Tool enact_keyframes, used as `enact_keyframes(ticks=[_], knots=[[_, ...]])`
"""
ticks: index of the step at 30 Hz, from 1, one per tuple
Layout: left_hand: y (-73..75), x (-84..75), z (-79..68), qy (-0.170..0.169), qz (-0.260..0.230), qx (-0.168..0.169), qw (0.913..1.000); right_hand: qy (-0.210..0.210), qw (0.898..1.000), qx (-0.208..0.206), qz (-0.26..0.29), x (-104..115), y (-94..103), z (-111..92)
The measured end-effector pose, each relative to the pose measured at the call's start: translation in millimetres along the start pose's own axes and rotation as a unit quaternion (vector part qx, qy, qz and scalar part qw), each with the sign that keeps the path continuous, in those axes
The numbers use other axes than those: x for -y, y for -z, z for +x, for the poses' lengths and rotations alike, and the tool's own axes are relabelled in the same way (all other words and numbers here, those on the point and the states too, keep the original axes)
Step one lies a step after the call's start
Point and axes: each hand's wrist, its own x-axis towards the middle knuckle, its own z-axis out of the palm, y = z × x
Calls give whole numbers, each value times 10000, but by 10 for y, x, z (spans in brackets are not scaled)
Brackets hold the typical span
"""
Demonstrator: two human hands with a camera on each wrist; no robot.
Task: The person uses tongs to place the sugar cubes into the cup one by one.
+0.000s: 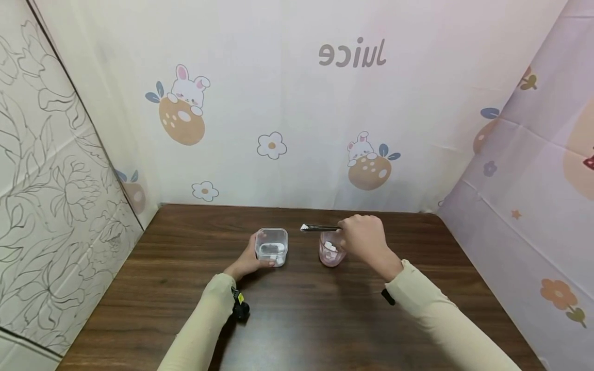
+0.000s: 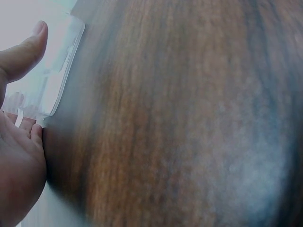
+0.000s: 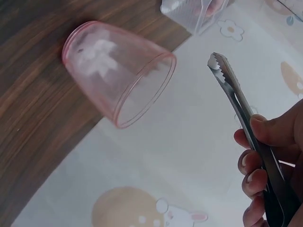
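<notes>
Head view: I see the left hand (image 1: 248, 260) gripping a clear container (image 1: 271, 235) on the table (image 1: 306, 319), the right hand (image 1: 364, 237) grasping tongs (image 1: 322, 228) near a pink cup (image 1: 331, 262). Left wrist: thumb (image 2: 23, 59) overlaps the clear container. Right wrist: tongs pinch a white piece (image 3: 213, 63).

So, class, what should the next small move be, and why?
Probably swing the dark metal tongs left over the clear square plastic container: they hold a white piece, the head view shows it between that container and the translucent pink cup, and the left hand grips the container.
</notes>
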Motion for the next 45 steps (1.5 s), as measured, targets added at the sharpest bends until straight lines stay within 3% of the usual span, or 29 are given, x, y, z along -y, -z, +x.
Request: enact_keyframes(ticks=[2, 18, 33, 45], knots=[[-15, 96, 37, -14, -17, -87, 10000, -41, 10000, -63, -17, -50, 3, -39], [-5, 89, 36, 107, -127, -5, 9999, -381, 9989, 159, -210, -356, 5, -344], [-7, 85, 33, 38, -14, -5, 10000, -28, 9990, 394, -199, -282, -139, -421], [5, 126, 58, 54, -58, 0, 10000, 119, 9977, 528, -396, -231, -165, -354]])
